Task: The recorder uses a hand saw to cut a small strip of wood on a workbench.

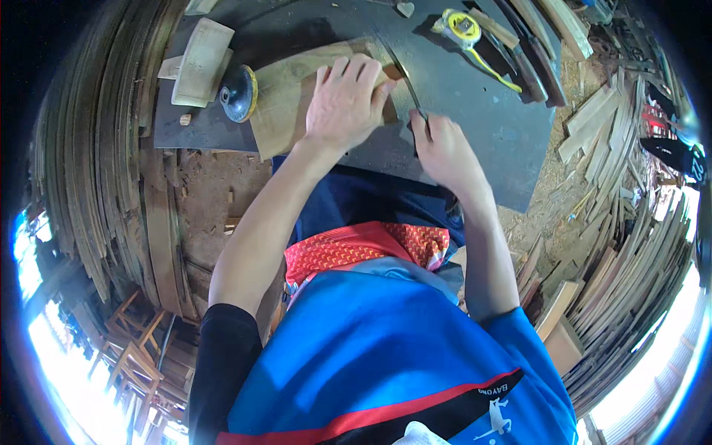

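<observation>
My left hand bears down on a flat wooden board, its fingers curled and the thumb near the board's right side. In my closed right hand is a hand saw, its long thin blade seen almost edge-on. The blade slants up and left past the board's right side, close to my left fingers. Whether its teeth are in the wood cannot be made out. My right fist hides most of the saw's handle.
On the dark tabletop lie a blue disc with a yellow rim, a pale wooden block and a yellow tape measure. Dark long-handled tools lie at right. Stacked planks line both sides. Wooden frames stand lower left.
</observation>
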The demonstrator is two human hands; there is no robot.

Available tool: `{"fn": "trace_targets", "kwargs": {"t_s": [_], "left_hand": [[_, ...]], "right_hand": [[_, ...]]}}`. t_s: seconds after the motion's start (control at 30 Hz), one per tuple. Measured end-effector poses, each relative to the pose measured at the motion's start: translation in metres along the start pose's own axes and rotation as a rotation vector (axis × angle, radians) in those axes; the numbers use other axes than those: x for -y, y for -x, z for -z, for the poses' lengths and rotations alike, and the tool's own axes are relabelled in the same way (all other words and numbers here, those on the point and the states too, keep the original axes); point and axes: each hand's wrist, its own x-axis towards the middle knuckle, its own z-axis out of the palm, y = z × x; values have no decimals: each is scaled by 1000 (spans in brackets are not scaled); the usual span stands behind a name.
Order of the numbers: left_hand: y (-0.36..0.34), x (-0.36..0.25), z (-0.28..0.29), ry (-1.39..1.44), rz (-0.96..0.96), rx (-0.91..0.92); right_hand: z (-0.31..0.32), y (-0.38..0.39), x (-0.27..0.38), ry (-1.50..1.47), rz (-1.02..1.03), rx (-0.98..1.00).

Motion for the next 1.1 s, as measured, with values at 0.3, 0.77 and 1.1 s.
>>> {"fn": "trace_targets", "kwargs": {"t_s": [0.3,0.77,1.1], "left_hand": [[2,-2,0,-28,-4,74],[3,-4,1,-2,12,48],[4,-2,4,52,16,70]], "right_hand": [[8,14,-6,-108,-130,102],[7,11,3,-77,-139,53],[15,9,5,-125,-161,146]]}}
